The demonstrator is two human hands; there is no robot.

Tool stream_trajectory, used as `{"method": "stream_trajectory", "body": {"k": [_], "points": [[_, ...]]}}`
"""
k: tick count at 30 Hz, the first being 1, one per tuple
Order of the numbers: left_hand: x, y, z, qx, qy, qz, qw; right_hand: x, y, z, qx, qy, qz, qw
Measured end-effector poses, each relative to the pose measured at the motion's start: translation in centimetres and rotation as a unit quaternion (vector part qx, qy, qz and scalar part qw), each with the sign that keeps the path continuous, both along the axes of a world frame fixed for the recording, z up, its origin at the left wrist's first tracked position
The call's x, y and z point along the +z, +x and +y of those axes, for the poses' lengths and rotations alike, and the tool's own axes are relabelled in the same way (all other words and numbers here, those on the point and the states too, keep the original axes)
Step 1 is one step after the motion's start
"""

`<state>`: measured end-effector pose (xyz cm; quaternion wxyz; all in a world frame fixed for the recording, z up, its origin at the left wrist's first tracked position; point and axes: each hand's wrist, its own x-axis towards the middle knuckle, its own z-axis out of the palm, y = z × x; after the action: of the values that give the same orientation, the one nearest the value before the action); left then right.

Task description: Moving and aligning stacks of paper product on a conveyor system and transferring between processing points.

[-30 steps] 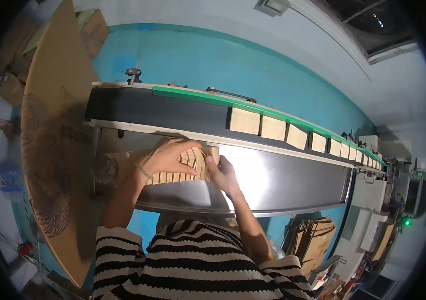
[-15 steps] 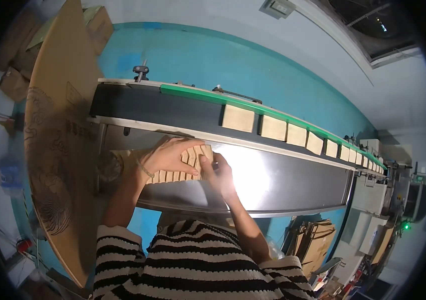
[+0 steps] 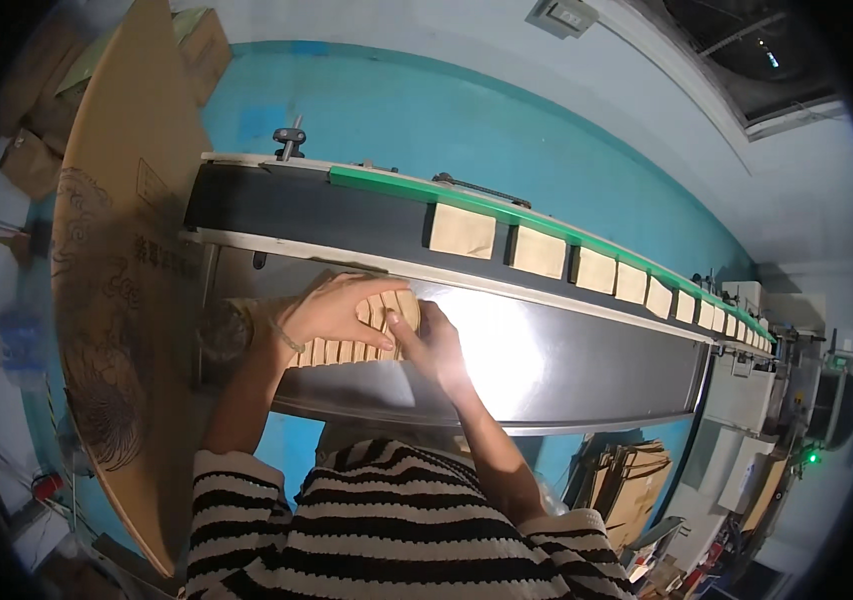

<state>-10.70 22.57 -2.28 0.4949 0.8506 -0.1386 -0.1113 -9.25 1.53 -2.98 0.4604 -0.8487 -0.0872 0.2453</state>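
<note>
A row of tan paper packets (image 3: 332, 352) stands pressed face to face on the metal tray (image 3: 587, 365) before me. My left hand (image 3: 332, 310) arches over the row from behind, its thumb on the near side and its fingers along the far side, gripping it. At the row's right end, my right hand (image 3: 437, 345) is closed round the end packet (image 3: 403, 308), thumb on top near the front and fingers curled behind its outer face. My left palm and wrist hide part of the row.
Beyond the tray runs a dark conveyor belt (image 3: 317, 210) with a green guide rail (image 3: 397, 188). Several spaced tan packets (image 3: 539, 251) lie on it. A large cardboard sheet (image 3: 117, 300) stands at my left. Flattened cartons (image 3: 632, 485) lean below the tray on the right.
The nearest packets on the belt have shifted left along the rail. Both hands stay at the row's right end, with only a slight shift of the right fingers.
</note>
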Motion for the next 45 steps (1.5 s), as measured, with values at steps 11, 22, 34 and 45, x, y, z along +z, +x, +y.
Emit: {"method": "stream_trajectory", "body": {"k": [11,22,34,45], "points": [[1.3,-0.5,0.6,0.031,0.03,0.05,0.998,1.5,3.1,0.4,0.025,-0.11,-0.262,0.958],[0.6,-0.8,0.3,0.014,0.029,-0.01,0.999,0.7,-0.2,-1.0,-0.057,0.155,0.143,0.976],[1.0,-1.5,0.7,0.029,-0.002,-0.026,0.999,1.0,-1.5,1.7,0.003,-0.021,-0.044,0.999],[1.2,-2.0,2.1,0.02,0.057,0.042,0.997,-1.3,3.5,0.3,-0.111,0.174,0.227,0.952]]}}
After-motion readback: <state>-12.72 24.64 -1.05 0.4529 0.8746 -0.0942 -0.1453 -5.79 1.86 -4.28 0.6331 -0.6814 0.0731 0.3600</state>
